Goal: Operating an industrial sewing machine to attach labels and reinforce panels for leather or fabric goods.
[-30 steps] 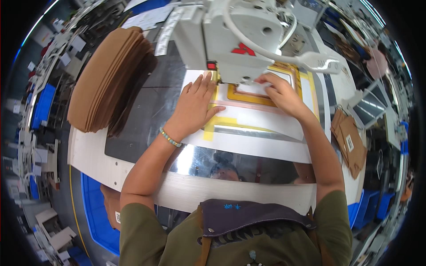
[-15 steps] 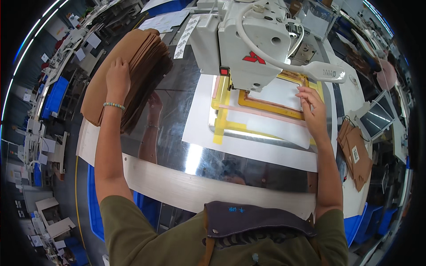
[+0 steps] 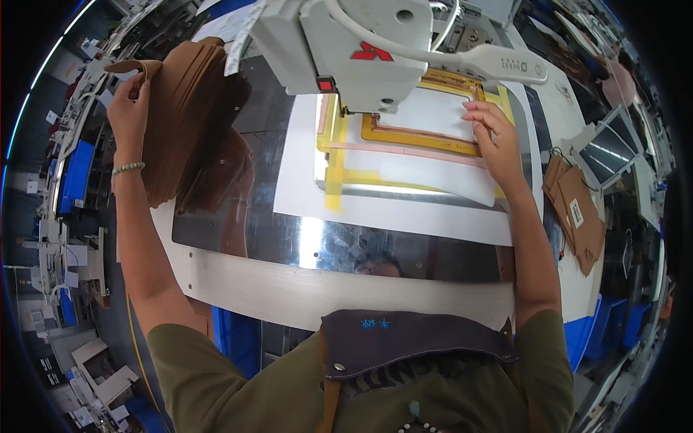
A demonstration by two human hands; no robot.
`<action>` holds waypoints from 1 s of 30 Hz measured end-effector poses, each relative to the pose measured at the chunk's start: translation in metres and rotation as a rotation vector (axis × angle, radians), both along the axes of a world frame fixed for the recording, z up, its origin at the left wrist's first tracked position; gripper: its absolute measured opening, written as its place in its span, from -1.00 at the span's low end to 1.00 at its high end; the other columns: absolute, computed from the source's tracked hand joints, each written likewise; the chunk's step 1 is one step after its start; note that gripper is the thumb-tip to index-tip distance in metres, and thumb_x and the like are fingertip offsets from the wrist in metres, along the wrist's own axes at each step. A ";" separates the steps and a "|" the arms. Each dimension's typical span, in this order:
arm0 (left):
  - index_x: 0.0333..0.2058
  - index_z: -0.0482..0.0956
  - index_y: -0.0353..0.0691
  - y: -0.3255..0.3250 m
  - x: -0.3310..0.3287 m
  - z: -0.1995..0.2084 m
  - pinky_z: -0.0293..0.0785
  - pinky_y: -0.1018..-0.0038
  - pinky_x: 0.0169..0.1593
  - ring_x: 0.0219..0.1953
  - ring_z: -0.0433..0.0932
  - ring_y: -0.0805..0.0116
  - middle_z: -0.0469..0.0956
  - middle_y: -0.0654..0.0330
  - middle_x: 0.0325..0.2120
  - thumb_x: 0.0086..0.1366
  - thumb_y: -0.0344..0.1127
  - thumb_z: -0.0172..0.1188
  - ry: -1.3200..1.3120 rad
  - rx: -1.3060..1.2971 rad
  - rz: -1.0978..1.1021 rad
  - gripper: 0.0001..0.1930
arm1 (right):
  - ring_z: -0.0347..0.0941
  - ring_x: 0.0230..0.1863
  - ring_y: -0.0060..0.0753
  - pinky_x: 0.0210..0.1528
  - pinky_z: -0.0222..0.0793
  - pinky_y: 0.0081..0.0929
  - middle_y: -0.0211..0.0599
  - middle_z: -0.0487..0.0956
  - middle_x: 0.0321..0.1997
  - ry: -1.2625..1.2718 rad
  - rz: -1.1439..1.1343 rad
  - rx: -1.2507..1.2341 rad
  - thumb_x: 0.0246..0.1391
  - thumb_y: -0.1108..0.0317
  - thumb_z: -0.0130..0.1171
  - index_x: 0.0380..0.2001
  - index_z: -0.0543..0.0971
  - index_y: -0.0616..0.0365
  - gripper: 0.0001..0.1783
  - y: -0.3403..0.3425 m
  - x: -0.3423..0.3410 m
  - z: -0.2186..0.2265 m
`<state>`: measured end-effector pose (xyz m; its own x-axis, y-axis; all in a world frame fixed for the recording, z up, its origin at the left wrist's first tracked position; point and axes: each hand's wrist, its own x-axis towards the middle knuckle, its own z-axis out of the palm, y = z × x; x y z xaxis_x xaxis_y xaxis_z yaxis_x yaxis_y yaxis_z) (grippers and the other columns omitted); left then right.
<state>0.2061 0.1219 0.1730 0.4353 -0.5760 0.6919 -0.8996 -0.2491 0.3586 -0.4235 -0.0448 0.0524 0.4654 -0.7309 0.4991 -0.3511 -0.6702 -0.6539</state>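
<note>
While the brown panel [image 3: 148,66] is pinched between thumb and fingers by the left grip [image 3: 128,112], its curled far end is turned leftward beside the brown stack [image 3: 191,108], at the left of the desk [image 3: 289,292]. The stack's long axis is laid near to far, tipped right at the far end. Open room is given by glossy plate [image 3: 263,144] before the white sheet [image 3: 292,198]; the right grip [image 3: 498,141], fingers parted, is placed by the yellow frame [image 3: 426,143].

Bright; strip lamp [image 3: 32,84] upper left; white glare on metal plate [image 3: 339,242]; edges fisheye-bent, corners black, rim soft.
</note>
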 end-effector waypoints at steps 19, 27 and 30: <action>0.00 0.71 -0.25 0.124 -0.176 -0.119 0.61 0.22 -0.12 -0.19 0.66 0.09 0.65 0.13 -0.22 0.29 -0.54 0.37 -0.393 0.448 -0.504 -0.70 | 0.62 -0.06 -0.31 -0.16 0.65 -0.33 -0.32 0.64 -0.14 0.529 0.411 -0.652 0.02 0.44 0.35 -0.28 0.66 0.18 -0.84 0.075 0.135 -0.019; -0.04 0.68 -0.35 0.170 -0.125 -0.122 0.62 0.19 0.00 -0.06 0.68 0.03 0.69 0.10 -0.08 0.31 -0.54 0.30 -0.348 0.534 -0.291 -0.76 | 0.54 -0.19 -0.43 -0.41 0.47 -0.50 -0.44 0.51 -0.40 0.469 0.339 -0.897 -0.02 0.41 0.35 -0.44 0.62 0.06 -0.92 0.087 0.146 -0.026; 0.02 0.69 -0.33 0.163 -0.122 -0.125 0.63 0.20 0.02 -0.04 0.66 0.06 0.67 0.10 -0.07 0.28 -0.59 0.27 -0.404 0.576 -0.296 -0.68 | 0.54 -0.17 -0.43 -0.39 0.48 -0.50 -0.45 0.52 -0.37 0.423 0.264 -0.958 -0.02 0.40 0.36 -0.43 0.63 0.03 -0.92 0.084 0.140 -0.019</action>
